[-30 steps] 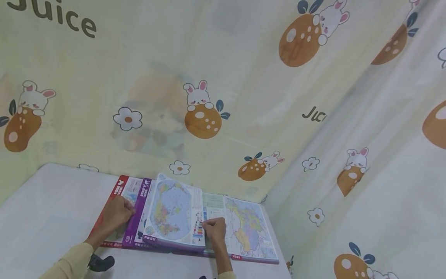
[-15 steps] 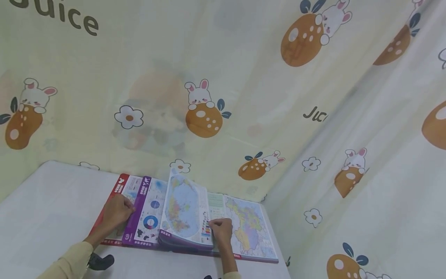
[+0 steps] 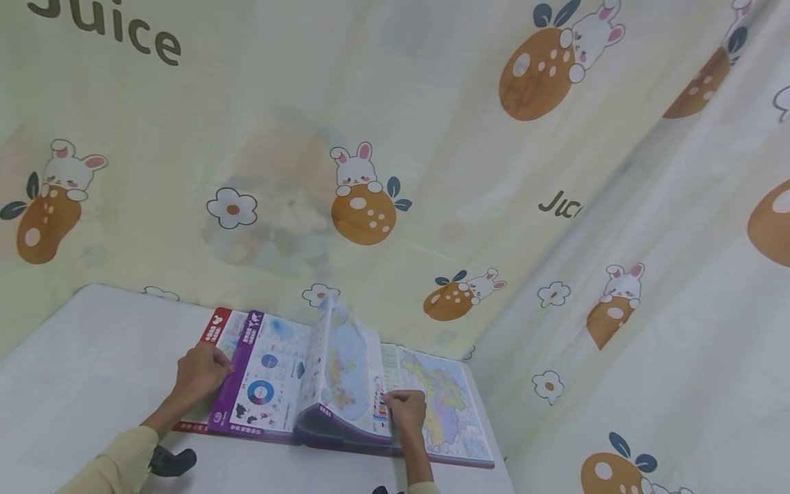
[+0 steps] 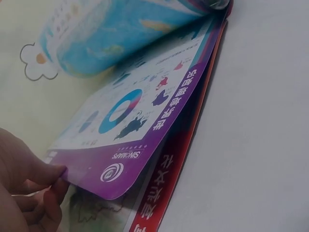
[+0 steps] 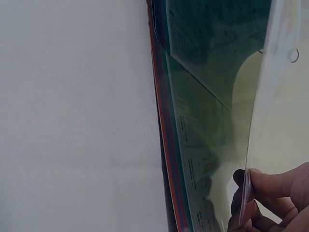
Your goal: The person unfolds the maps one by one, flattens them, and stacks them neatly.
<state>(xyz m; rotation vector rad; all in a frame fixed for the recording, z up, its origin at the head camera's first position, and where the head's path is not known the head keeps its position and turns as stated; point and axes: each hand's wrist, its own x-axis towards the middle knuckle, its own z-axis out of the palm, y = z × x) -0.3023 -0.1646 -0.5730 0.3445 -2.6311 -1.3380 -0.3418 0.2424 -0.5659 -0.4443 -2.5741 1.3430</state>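
A purple-edged folding world map (image 3: 262,374) lies partly unfolded on top of a red-edged map (image 3: 216,324). My left hand (image 3: 202,374) pinches the purple border (image 4: 104,181) between thumb and fingers, lifting it slightly off the red-edged map in the left wrist view. My right hand (image 3: 409,412) pinches the right edge of the top panel (image 3: 352,374), which bends upright in a curve at its left side. In the right wrist view the thumb and fingers hold the panel's thin edge (image 5: 255,121). A colourful map panel (image 3: 447,405) lies flat behind the right hand.
The maps lie on a white-covered table (image 3: 80,384). A pale curtain (image 3: 278,171) printed with rabbits and oranges hangs right behind the table and along its right side. A black strap piece (image 3: 173,462) shows at my left wrist.
My right hand has moved right, drawing the top panel with it. More of the left panel with its blue ring chart is uncovered. My left hand has shifted slightly left, still pinching the purple edge.
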